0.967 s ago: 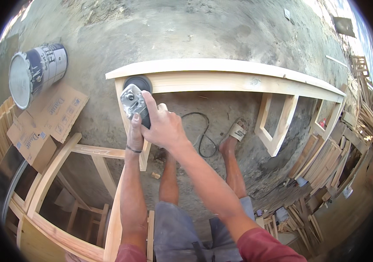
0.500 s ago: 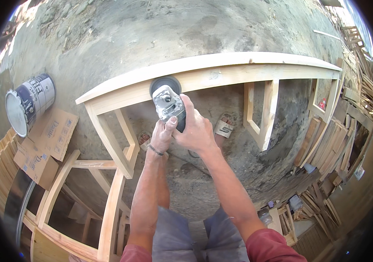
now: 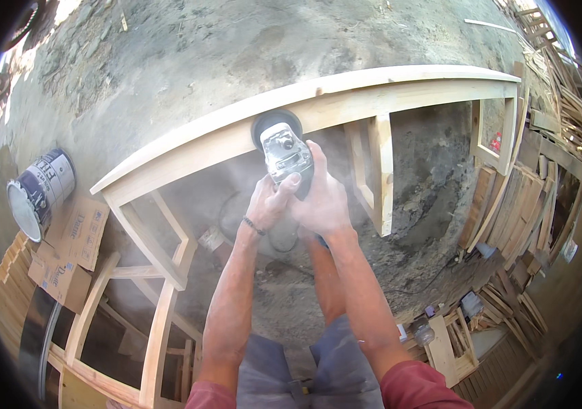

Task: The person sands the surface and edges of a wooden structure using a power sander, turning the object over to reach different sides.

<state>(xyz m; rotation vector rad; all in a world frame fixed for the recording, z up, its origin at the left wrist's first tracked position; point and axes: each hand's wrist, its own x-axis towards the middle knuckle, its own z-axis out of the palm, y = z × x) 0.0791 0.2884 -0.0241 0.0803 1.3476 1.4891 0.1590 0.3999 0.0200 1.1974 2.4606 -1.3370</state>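
Observation:
Both hands grip a dusty angle grinder (image 3: 287, 151) with a silvery head and a round dark disc (image 3: 275, 125). The disc lies against the side rail of a long, pale wooden frame (image 3: 345, 105), just below its top board. My left hand (image 3: 269, 202) closes round the tool's near left side, thumb along it. On the opposite side, my right hand (image 3: 321, 202) wraps the body with fingers reaching forward. The far ends of the fingers are partly hidden by the tool. Fine dust hazes the air around both hands.
A second wooden frame (image 3: 157, 341) stands at the lower left. Beyond it are cardboard boxes (image 3: 66, 276) and a tipped paint bucket (image 3: 44, 187). Stacked boards and scrap wood (image 3: 517, 211) line the right side. A dark cord (image 3: 410, 292) trails over the rough ground.
The grinder and both hands have shifted rightward along the rail relative to the frame. The dust is thicker. The view has moved, so the frame appears farther left.

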